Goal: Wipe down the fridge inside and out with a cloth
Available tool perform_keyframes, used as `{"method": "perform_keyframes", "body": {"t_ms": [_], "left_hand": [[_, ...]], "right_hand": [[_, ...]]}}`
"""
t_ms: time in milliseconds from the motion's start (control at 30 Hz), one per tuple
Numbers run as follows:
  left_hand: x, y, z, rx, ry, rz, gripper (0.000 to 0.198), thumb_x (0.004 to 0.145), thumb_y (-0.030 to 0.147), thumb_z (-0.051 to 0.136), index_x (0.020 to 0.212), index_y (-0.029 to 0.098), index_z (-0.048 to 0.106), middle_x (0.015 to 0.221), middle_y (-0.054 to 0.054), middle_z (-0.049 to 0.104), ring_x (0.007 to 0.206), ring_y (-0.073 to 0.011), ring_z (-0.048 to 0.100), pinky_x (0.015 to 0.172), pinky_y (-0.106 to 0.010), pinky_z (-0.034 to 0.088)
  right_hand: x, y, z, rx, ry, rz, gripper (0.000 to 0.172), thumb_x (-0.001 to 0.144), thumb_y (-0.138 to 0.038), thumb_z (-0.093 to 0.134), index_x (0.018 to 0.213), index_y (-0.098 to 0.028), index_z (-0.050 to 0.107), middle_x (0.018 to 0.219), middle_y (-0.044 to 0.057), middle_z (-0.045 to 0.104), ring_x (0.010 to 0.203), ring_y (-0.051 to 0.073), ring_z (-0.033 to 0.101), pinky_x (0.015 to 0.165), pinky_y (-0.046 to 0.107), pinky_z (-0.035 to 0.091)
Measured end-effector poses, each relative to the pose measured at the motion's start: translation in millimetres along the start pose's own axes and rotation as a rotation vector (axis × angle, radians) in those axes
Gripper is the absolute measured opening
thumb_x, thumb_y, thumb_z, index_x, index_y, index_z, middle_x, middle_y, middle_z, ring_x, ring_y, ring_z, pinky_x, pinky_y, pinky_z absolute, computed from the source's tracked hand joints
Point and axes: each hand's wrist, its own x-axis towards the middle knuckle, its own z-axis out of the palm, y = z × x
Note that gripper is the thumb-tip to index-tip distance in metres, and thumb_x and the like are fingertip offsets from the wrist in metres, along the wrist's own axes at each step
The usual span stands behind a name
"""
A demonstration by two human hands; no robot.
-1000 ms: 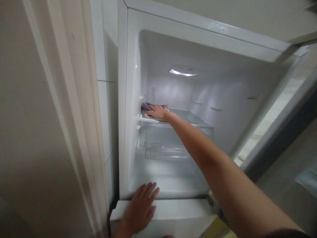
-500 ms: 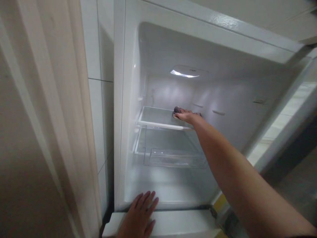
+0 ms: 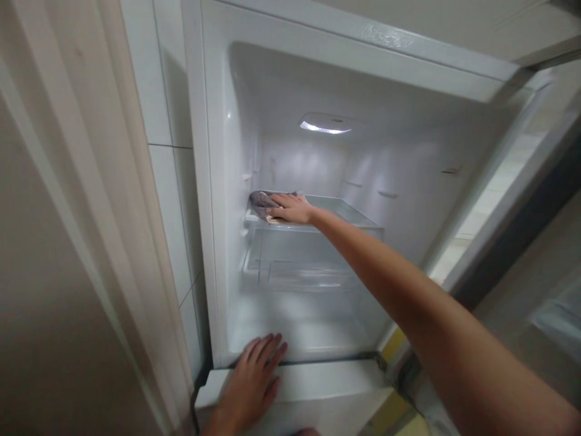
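Observation:
Inside an open white refrigerator (image 3: 211, 181), my right hand (image 3: 292, 209) presses a grey-brown cloth (image 3: 263, 204) onto the left end of the upper glass shelf (image 3: 347, 212). Its fingers lie over the cloth and point left, with the cloth bunched beyond the fingertips. My left hand (image 3: 254, 375) rests palm down, fingers apart, across the top of the white lower front (image 3: 331, 378) and the compartment's front edge. It holds nothing. Below the upper shelf lies a second glass shelf (image 3: 290, 245) with a clear plastic drawer (image 3: 308, 275) hanging beneath it.
A lamp (image 3: 324, 127) glows in the compartment's ceiling. The refrigerator door (image 3: 508, 218) stands open on the right. Close by on the left are white wall tiles (image 3: 167, 181) and a beige door frame (image 3: 104, 181).
My right hand has slid left along the upper shelf with the cloth, to the shelf's left end. The left hand stays in place while the view has shifted a little.

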Motion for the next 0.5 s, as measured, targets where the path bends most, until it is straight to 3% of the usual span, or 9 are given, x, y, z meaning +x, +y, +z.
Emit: {"method": "perform_keyframes", "body": {"t_ms": [100,167,267,400,500], "left_hand": [[1,1,0.8,0.007,0.027,-0.005,0.077,0.101,0.028,0.055,0.172,0.036,0.027,0.174,0.004,0.043,0.153,-0.0251,0.044,0.126,-0.047,0.034],[1,1,1.8,0.022,0.054,0.004,0.077,0.101,0.030,0.056,0.172,0.036,0.028,0.174,0.005,0.043,0.152,-0.0250,0.044,0.125,-0.046,0.034],[2,-1,5.8,0.046,0.082,0.017,0.077,0.100,0.034,0.058,0.172,0.035,0.029,0.173,0.004,0.045,0.150,-0.0257,0.046,0.123,-0.046,0.034],[1,-5,13.4,0.067,0.100,0.066,0.078,0.100,0.037,0.058,0.172,0.031,0.030,0.171,0.001,0.048,0.148,-0.0260,0.048,0.120,-0.045,0.037],[1,-6,13.5,0.049,0.075,0.067,0.078,0.100,0.034,0.056,0.173,0.030,0.028,0.174,0.002,0.043,0.151,-0.0251,0.044,0.122,-0.043,0.036]], "right_hand": [[-38,33,-18,0.058,-0.015,0.039,0.069,0.098,-0.063,0.054,0.160,-0.033,0.052,0.161,0.004,0.057,0.147,0.037,0.051,0.127,0.060,0.031],[-55,59,-27,-0.006,-0.020,0.239,0.067,0.099,-0.062,0.053,0.160,-0.034,0.052,0.162,0.005,0.057,0.147,0.037,0.051,0.126,0.059,0.033],[-65,94,-33,-0.132,0.002,0.545,0.072,0.101,-0.063,0.047,0.162,-0.025,0.049,0.165,0.018,0.050,0.149,0.045,0.047,0.123,0.069,0.032],[-42,110,-27,-0.181,0.042,0.684,0.079,0.099,-0.071,0.045,0.162,-0.025,0.049,0.166,0.023,0.046,0.150,0.054,0.042,0.117,0.082,0.026],[-4,93,-15,-0.179,0.050,0.626,0.079,0.100,-0.066,0.044,0.163,-0.018,0.046,0.166,0.027,0.044,0.150,0.056,0.041,0.113,0.087,0.026]]}}
